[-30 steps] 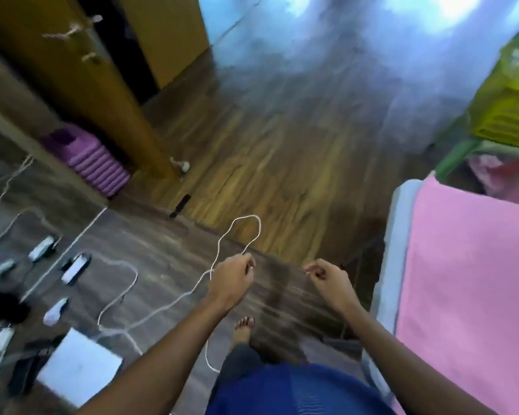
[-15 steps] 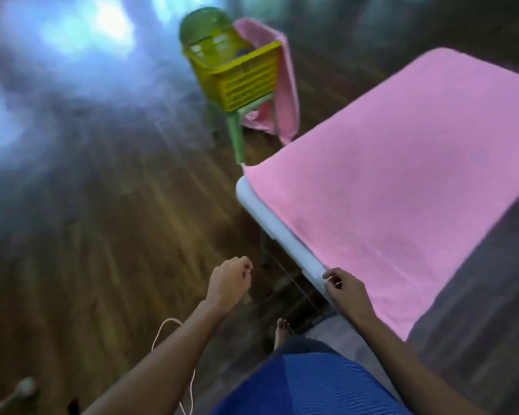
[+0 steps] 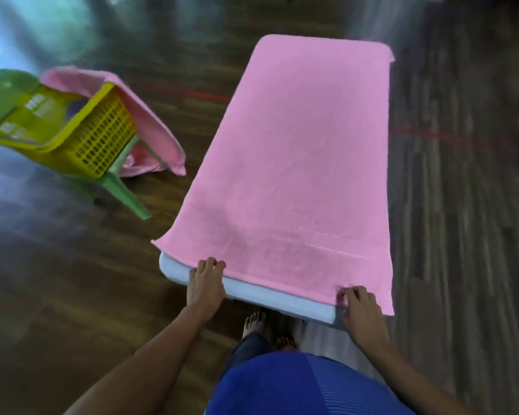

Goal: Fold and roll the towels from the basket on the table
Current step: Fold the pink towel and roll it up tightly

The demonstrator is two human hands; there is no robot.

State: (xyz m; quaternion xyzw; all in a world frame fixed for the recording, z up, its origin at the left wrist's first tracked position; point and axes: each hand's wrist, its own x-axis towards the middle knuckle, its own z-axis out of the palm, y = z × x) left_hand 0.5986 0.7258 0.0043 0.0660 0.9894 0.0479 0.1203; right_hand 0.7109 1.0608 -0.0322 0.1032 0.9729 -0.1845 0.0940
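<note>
A large pink towel (image 3: 306, 151) lies spread flat over a narrow white table (image 3: 270, 295), covering nearly all of it. My left hand (image 3: 206, 280) is at the near left of the table, its bunched fingertips pinching the towel's near hem. At the near right corner, my right hand (image 3: 360, 308) grips the hem with curled fingers. A yellow basket (image 3: 96, 139) sits tilted on a green plastic chair (image 3: 123, 190) to the left. A second pink towel (image 3: 150, 130) hangs out of the basket over the chair.
Dark wooden floor surrounds the table on all sides. The chair's leg stands a short way left of the table. My bare feet (image 3: 253, 322) are under the table's near edge. A red line (image 3: 426, 133) crosses the floor on the right.
The view swung from the cable-strewn floor to the table. My hands no longer hold the white cable; both have moved onto the near hem of the pink towel.
</note>
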